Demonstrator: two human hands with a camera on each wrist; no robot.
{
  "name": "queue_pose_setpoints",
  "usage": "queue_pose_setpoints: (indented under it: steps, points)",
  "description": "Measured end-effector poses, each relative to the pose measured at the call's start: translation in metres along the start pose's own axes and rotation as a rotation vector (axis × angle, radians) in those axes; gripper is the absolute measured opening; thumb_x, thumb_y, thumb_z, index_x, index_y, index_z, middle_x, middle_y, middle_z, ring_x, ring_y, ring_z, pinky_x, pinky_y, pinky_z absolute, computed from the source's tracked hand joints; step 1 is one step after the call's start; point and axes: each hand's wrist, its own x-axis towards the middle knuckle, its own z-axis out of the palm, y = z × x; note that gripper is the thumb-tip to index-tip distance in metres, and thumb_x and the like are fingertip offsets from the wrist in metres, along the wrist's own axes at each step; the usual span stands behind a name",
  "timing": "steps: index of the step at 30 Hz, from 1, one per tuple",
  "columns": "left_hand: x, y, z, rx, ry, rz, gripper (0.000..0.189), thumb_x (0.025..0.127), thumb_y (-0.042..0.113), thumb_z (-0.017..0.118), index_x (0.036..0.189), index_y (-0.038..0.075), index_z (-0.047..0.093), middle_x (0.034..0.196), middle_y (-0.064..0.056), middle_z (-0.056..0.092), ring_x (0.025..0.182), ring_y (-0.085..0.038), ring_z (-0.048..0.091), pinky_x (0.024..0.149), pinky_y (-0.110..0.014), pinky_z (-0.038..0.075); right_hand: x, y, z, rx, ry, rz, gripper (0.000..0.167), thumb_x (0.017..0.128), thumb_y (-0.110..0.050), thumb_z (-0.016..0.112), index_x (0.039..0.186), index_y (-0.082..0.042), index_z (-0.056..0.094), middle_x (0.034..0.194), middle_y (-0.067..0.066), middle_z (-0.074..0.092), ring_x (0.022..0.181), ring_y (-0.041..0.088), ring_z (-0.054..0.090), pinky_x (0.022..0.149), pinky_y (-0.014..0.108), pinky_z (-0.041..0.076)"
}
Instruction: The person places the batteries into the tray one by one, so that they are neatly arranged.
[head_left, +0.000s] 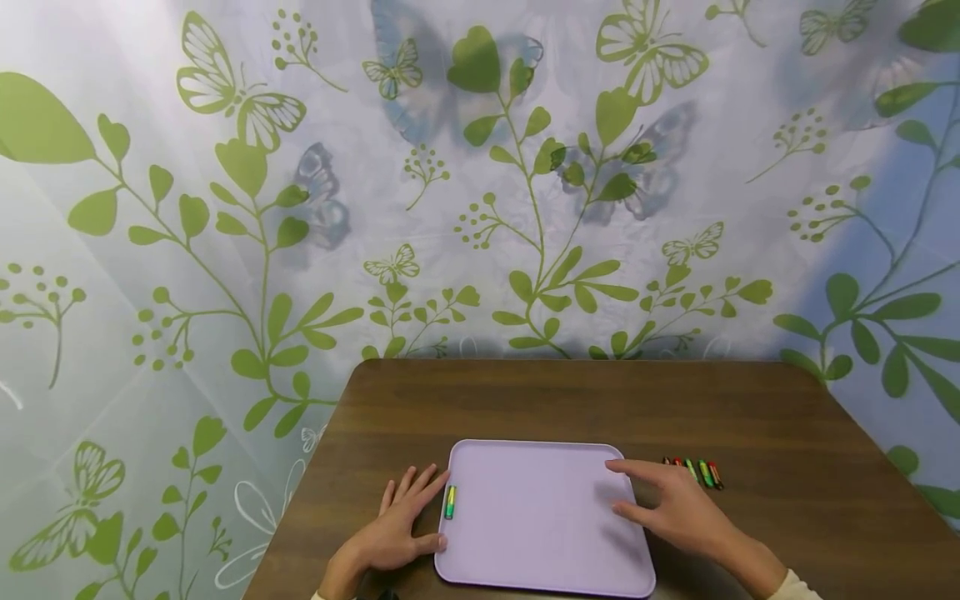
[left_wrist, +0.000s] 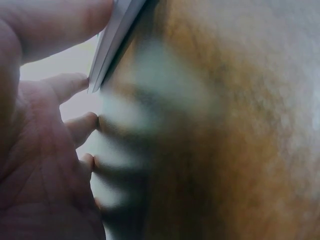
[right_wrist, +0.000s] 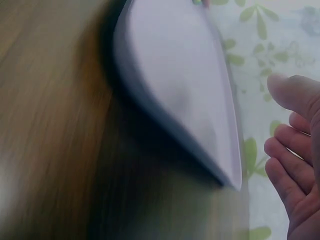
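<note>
A pale purple tray (head_left: 547,517) lies flat on the wooden table, with one green and yellow crayon (head_left: 450,502) inside along its left edge. My left hand (head_left: 397,521) rests by the left side, fingers spread, thumb and index fingertip at the rim. In the left wrist view that thumb (left_wrist: 60,30) lies against the tray's edge (left_wrist: 117,42). Over the tray's right side hovers my right hand (head_left: 678,508), thumb and fingers apart, holding nothing. The right wrist view shows this hand (right_wrist: 300,150) with loosely bent fingers, beside the tray (right_wrist: 175,65).
Several short crayons (head_left: 705,473), green, red and dark, lie in a row on the table (head_left: 585,400) right of the tray, partly behind my right hand. A curtain (head_left: 525,208) with green leaves and butterflies hangs behind the table. A small dark object (head_left: 387,595) shows at the bottom edge.
</note>
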Motion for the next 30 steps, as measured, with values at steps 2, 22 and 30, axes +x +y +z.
queue_pose_setpoints:
  steps: [2,22,30]
  points:
    - [0.0,-0.001,0.001,-0.003,0.001,0.003,0.096,0.096,0.039,0.083,0.173,0.012,0.033,0.181,-0.027,0.018,0.165,-0.061,-0.006,0.122,-0.082,-0.015,-0.005,0.004,-0.007,0.006,-0.002,0.009,0.056,0.076,-0.021,0.101,0.128,-0.02,0.081,0.122,-0.006,0.083,0.111,0.009,0.079,0.094,0.002,0.049]
    - [0.0,0.001,0.002,-0.02,0.005,-0.013,0.095,0.095,0.037,0.084,0.173,0.016,0.034,0.181,-0.026,0.018,0.166,-0.06,-0.007,0.122,-0.081,-0.016,-0.066,0.05,-0.066,-0.141,-0.012,0.098,0.061,0.071,-0.028,0.104,0.127,-0.02,0.081,0.117,-0.007,0.083,0.106,-0.002,0.074,0.083,0.002,0.048]
    - [0.001,0.001,0.003,-0.022,-0.003,-0.009,0.096,0.095,0.038,0.083,0.173,0.014,0.033,0.181,-0.028,0.018,0.165,-0.061,-0.007,0.121,-0.082,-0.016,-0.083,0.066,-0.076,-0.1,-0.058,0.096,0.066,0.072,-0.024,0.103,0.132,-0.019,0.078,0.122,-0.005,0.083,0.111,-0.003,0.072,0.078,0.018,0.06]
